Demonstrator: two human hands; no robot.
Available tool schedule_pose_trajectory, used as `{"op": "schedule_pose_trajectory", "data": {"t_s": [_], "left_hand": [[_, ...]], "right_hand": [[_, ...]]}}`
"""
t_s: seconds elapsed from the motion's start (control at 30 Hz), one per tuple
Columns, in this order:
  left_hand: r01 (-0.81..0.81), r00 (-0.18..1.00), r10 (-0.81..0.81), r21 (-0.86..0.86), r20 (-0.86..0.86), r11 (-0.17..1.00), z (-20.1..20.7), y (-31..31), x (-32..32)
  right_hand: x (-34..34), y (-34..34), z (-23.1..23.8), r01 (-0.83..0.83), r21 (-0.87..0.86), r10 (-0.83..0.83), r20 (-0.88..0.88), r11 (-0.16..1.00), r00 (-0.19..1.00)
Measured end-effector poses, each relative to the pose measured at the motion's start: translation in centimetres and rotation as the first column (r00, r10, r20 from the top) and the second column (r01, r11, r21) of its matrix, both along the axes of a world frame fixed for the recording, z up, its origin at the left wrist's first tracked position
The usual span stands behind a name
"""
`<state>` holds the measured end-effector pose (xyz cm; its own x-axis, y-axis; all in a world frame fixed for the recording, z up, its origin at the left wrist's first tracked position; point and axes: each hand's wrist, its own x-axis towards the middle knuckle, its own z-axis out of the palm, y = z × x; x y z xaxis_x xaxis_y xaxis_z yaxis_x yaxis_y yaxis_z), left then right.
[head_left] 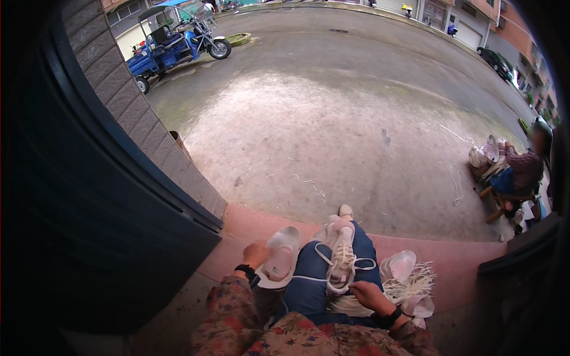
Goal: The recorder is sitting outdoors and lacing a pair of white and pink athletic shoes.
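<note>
A cream lace-up shoe [342, 252] rests on my lap between my jeans-clad thighs, its toe pointing away from me. White lace [322, 254] loops out on both sides of it, and one strand runs left across my thigh. At the shoe's near end, the fingers of my right hand [368, 295] are pinched at its collar edge. My left hand [256, 255] is closed beside a pale shoe upper with a pinkish inside [280, 261], left of my legs; what its fingers hold is hidden.
A bundle of cream laces [415, 282] and further pale shoe parts [399, 265] lie right of my legs. A dark door [119, 196] stands at left. Lace scraps [309, 181] litter the concrete. A seated person [519, 166] works far right; a blue three-wheeler [172, 47] is parked beyond.
</note>
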<state>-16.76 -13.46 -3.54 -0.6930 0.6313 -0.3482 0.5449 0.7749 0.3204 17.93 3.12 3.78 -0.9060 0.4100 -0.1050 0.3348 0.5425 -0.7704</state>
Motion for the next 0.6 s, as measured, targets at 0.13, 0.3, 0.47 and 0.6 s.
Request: {"op": "schedule_pose_trajectory", "data": {"t_s": [0.13, 0.3, 0.47, 0.6], "left_hand": [[-0.11, 0.96, 0.161, 0.217, -0.231, 0.97, 2.3, -4.8, -2.5], [0.138, 0.859, 0.094, 0.405, -0.503, 0.904, 14.4, -2.4, 2.1], [0.567, 0.767, -0.176, 0.523, -0.618, 0.636, 19.9, 1.9, 10.6], [0.59, 0.807, -0.433, 0.507, -0.402, 0.629, 18.7, 1.8, 11.8]], "right_hand": [[-3.9, 0.5, 1.1, -0.141, -0.012, 0.14, -0.056, 0.99, 0.989], [-10.9, -0.8, 6.1, -0.177, -0.503, 0.071, -0.222, 0.846, 0.972], [-17.1, -4.2, 8.1, 0.066, -0.929, -0.341, -0.067, 0.365, 0.938], [-15.1, -3.6, 2.8, 0.151, -0.749, -0.448, -0.211, 0.646, 0.869]]}}
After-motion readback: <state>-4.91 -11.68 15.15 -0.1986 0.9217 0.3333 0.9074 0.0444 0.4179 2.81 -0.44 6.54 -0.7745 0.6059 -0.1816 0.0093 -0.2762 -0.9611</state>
